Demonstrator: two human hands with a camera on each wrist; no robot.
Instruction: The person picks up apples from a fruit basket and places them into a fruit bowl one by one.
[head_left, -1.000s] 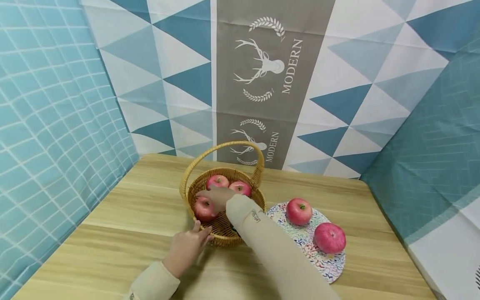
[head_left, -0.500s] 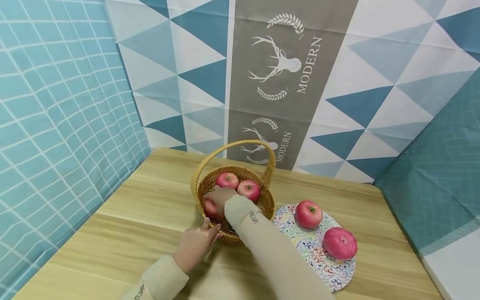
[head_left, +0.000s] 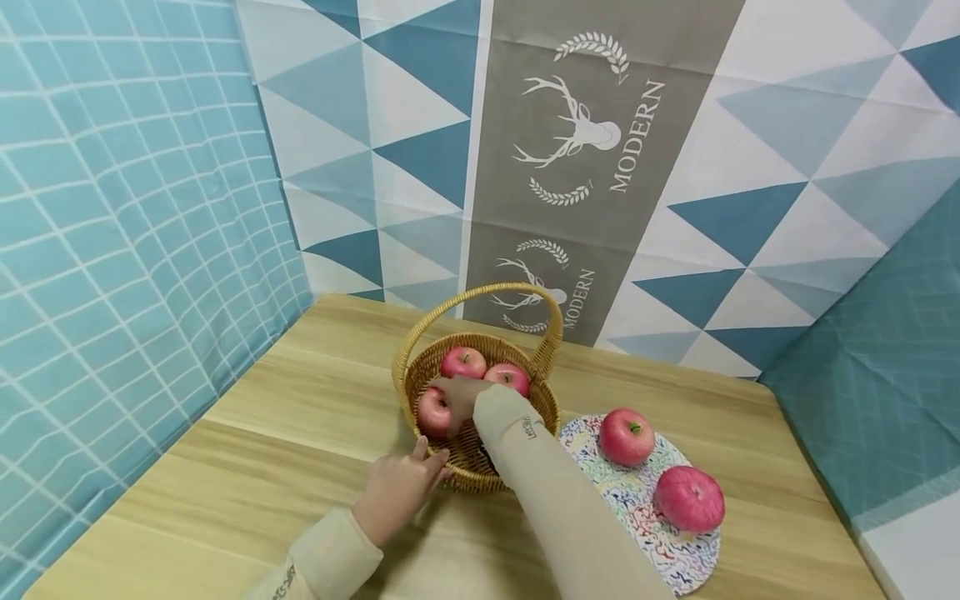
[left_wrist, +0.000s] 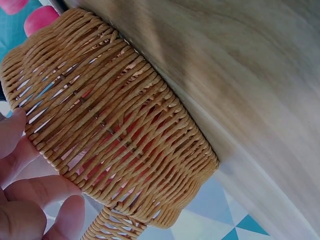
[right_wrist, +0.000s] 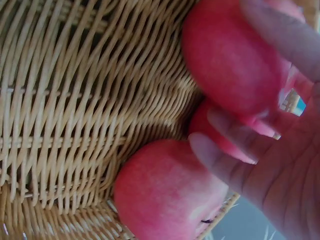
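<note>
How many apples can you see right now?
5. In the wicker basket: back apple, right apple, front-left apple. On the patterned plate: far apple, near apple. The right sleeve may hide more.

Head view downward, wrists close, basket shared

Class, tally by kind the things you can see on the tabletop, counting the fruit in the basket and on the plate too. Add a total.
Apples: 5
Basket: 1
Patterned plate: 1
Total: 7
</note>
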